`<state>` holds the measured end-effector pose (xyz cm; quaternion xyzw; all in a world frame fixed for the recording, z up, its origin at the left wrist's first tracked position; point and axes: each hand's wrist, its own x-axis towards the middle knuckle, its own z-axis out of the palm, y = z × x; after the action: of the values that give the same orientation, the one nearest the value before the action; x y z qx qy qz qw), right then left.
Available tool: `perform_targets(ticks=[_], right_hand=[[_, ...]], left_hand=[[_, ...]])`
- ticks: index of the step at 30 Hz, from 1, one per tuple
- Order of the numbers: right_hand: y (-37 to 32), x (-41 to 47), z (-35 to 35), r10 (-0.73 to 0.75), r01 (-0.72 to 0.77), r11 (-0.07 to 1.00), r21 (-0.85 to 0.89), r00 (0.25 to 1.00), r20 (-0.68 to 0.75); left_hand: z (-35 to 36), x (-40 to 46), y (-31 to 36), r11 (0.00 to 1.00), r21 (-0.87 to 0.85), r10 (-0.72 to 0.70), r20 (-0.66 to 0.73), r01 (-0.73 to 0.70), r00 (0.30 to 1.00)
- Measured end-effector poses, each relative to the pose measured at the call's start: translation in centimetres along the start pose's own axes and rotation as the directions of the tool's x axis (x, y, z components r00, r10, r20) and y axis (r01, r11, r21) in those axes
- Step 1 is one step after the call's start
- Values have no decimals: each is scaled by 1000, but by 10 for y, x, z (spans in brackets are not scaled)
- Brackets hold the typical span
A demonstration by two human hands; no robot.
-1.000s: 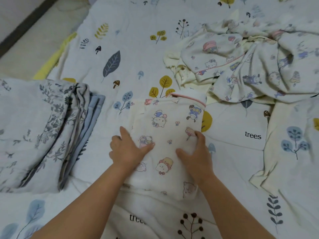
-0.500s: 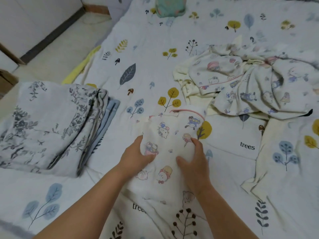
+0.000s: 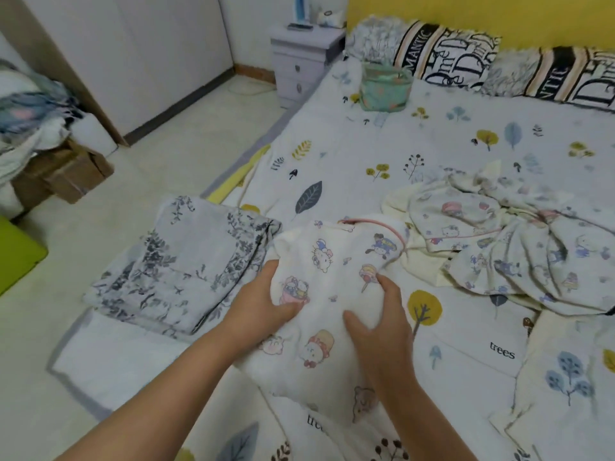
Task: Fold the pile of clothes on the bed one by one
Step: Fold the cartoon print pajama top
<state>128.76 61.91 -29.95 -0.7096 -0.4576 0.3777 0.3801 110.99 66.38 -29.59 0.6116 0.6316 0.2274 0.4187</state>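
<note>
Covering folded garment [image 3: 336, 294]: hands' fingertips

You are facing a folded garment [image 3: 336, 294] lying on the bed [image 3: 466, 134], your left hand [image 3: 263, 301] and right hand [image 3: 382, 324] sitting on either side of it. A folded stack [image 3: 176, 271] is lying to its left, the unfolded pile [image 3: 509, 247] to its right, pillows [image 3: 466, 58] lying behind.

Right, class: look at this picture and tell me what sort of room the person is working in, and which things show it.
Most likely a home bedroom. The person works on a bed with pillows along its head, and a small bedside drawer unit stands next to it.
</note>
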Motion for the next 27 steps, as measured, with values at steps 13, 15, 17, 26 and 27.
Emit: perform_targets(ticks=[13,15,17,26,27], right_hand=[[-113,21,187,-48,44,994,100,998,37],[-119,28,220,-51,44,992,114,997,60],[-120,37,251,-64,54,989,141,995,72],[-62,49,348,222,-205,970,-133,966,134],[-61,51,350,198,-181,973,-143,973,117]], left_hand=[[-200,50,-76,994,108,34,-86,-24,996],[-221,62,-97,990,142,13,-105,2,994],[-236,75,-119,982,186,5,-134,20,991],[-209,118,-238,935,152,-258,-331,321,908],[-208,120,-240,940,157,-225,-381,303,897]])
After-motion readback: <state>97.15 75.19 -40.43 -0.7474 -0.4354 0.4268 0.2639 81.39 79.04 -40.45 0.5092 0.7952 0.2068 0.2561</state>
